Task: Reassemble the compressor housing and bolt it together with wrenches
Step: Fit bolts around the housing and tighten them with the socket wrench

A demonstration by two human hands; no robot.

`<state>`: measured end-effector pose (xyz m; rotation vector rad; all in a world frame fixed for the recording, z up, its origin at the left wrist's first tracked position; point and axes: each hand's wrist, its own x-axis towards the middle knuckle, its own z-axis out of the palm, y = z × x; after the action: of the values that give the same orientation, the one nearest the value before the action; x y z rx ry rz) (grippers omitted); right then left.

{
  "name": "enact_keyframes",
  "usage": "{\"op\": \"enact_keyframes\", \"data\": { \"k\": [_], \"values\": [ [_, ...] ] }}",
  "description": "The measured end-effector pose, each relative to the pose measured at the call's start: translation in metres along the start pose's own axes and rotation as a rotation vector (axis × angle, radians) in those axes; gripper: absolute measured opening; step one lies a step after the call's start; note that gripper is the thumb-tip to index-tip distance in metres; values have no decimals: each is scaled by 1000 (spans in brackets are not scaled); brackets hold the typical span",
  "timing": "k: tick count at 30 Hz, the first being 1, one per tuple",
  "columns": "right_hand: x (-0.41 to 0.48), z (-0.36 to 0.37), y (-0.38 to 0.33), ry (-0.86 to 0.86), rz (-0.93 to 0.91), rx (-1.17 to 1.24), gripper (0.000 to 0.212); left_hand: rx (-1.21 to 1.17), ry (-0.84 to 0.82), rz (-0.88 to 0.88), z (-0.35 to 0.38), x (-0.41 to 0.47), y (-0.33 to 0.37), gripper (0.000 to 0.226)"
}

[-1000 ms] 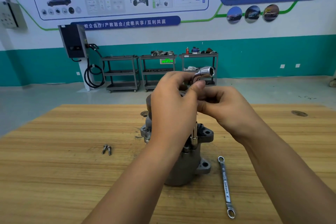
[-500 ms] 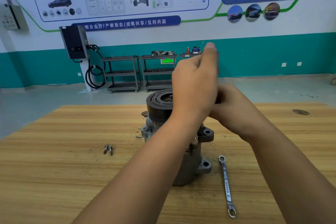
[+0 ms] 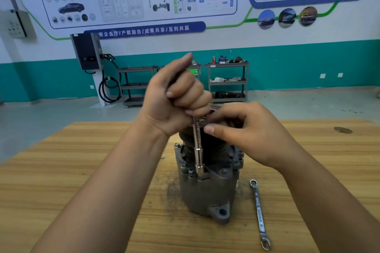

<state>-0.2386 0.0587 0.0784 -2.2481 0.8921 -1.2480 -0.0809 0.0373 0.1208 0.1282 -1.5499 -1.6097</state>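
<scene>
The left hand (image 3: pixel 172 100) is closed in a fist round the handle of the socket wrench (image 3: pixel 197 146). The shaft runs straight down towards 6 o'clock, and its socket is seated on a bolt head at the flange of the compressor housing (image 3: pixel 207 193). At 4 o'clock from that fist, the right hand (image 3: pixel 246 131) curls over the top of the housing and holds it steady.

A second ago the tool's head was up at finger height, with both hands bunched over the top. Half a second ago the left hand had lifted and turned. Now the tool stands upright and engaged, so tightening of this bolt looks ready to proceed.

The housing stands upright mid-counter (image 3: pixel 82 170). A ring spanner (image 3: pixel 259 214) lies at its 4 o'clock, unmoved. The two loose bolts seen earlier at 9 o'clock are now hidden behind the left forearm.
</scene>
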Motion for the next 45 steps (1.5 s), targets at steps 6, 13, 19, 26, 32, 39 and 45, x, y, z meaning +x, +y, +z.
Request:
{"op": "enact_keyframes", "data": {
  "k": [6, 13, 19, 26, 32, 39, 45],
  "values": [
    [-1, -6, -6, 29, -20, -75, 10, -397, -56, -160, -30, -1, 9, 49],
    [-2, 1, -7, 32, -34, -115, 12, -111, 166, 38, -20, -3, 13, 49],
    [-3, -2, -11, 91, -33, 11, 18, -19, 301, 280, 14, -1, 47, 44],
    [-3, -1, -16, 74, 1, 129, 13, 58, 370, 296, 57, -1, 3, 32],
    [2, -9, -1, 102, 157, 112, 23, 983, 770, 133, 40, -57, -57, 59],
    [4, -10, 4, 118, 168, 202, 27, 899, 846, -256, 13, -95, -119, 126],
    [5, -8, 6, 156, 181, 224, 29, 847, 752, -299, -16, -96, -114, 127]
  ]
}}
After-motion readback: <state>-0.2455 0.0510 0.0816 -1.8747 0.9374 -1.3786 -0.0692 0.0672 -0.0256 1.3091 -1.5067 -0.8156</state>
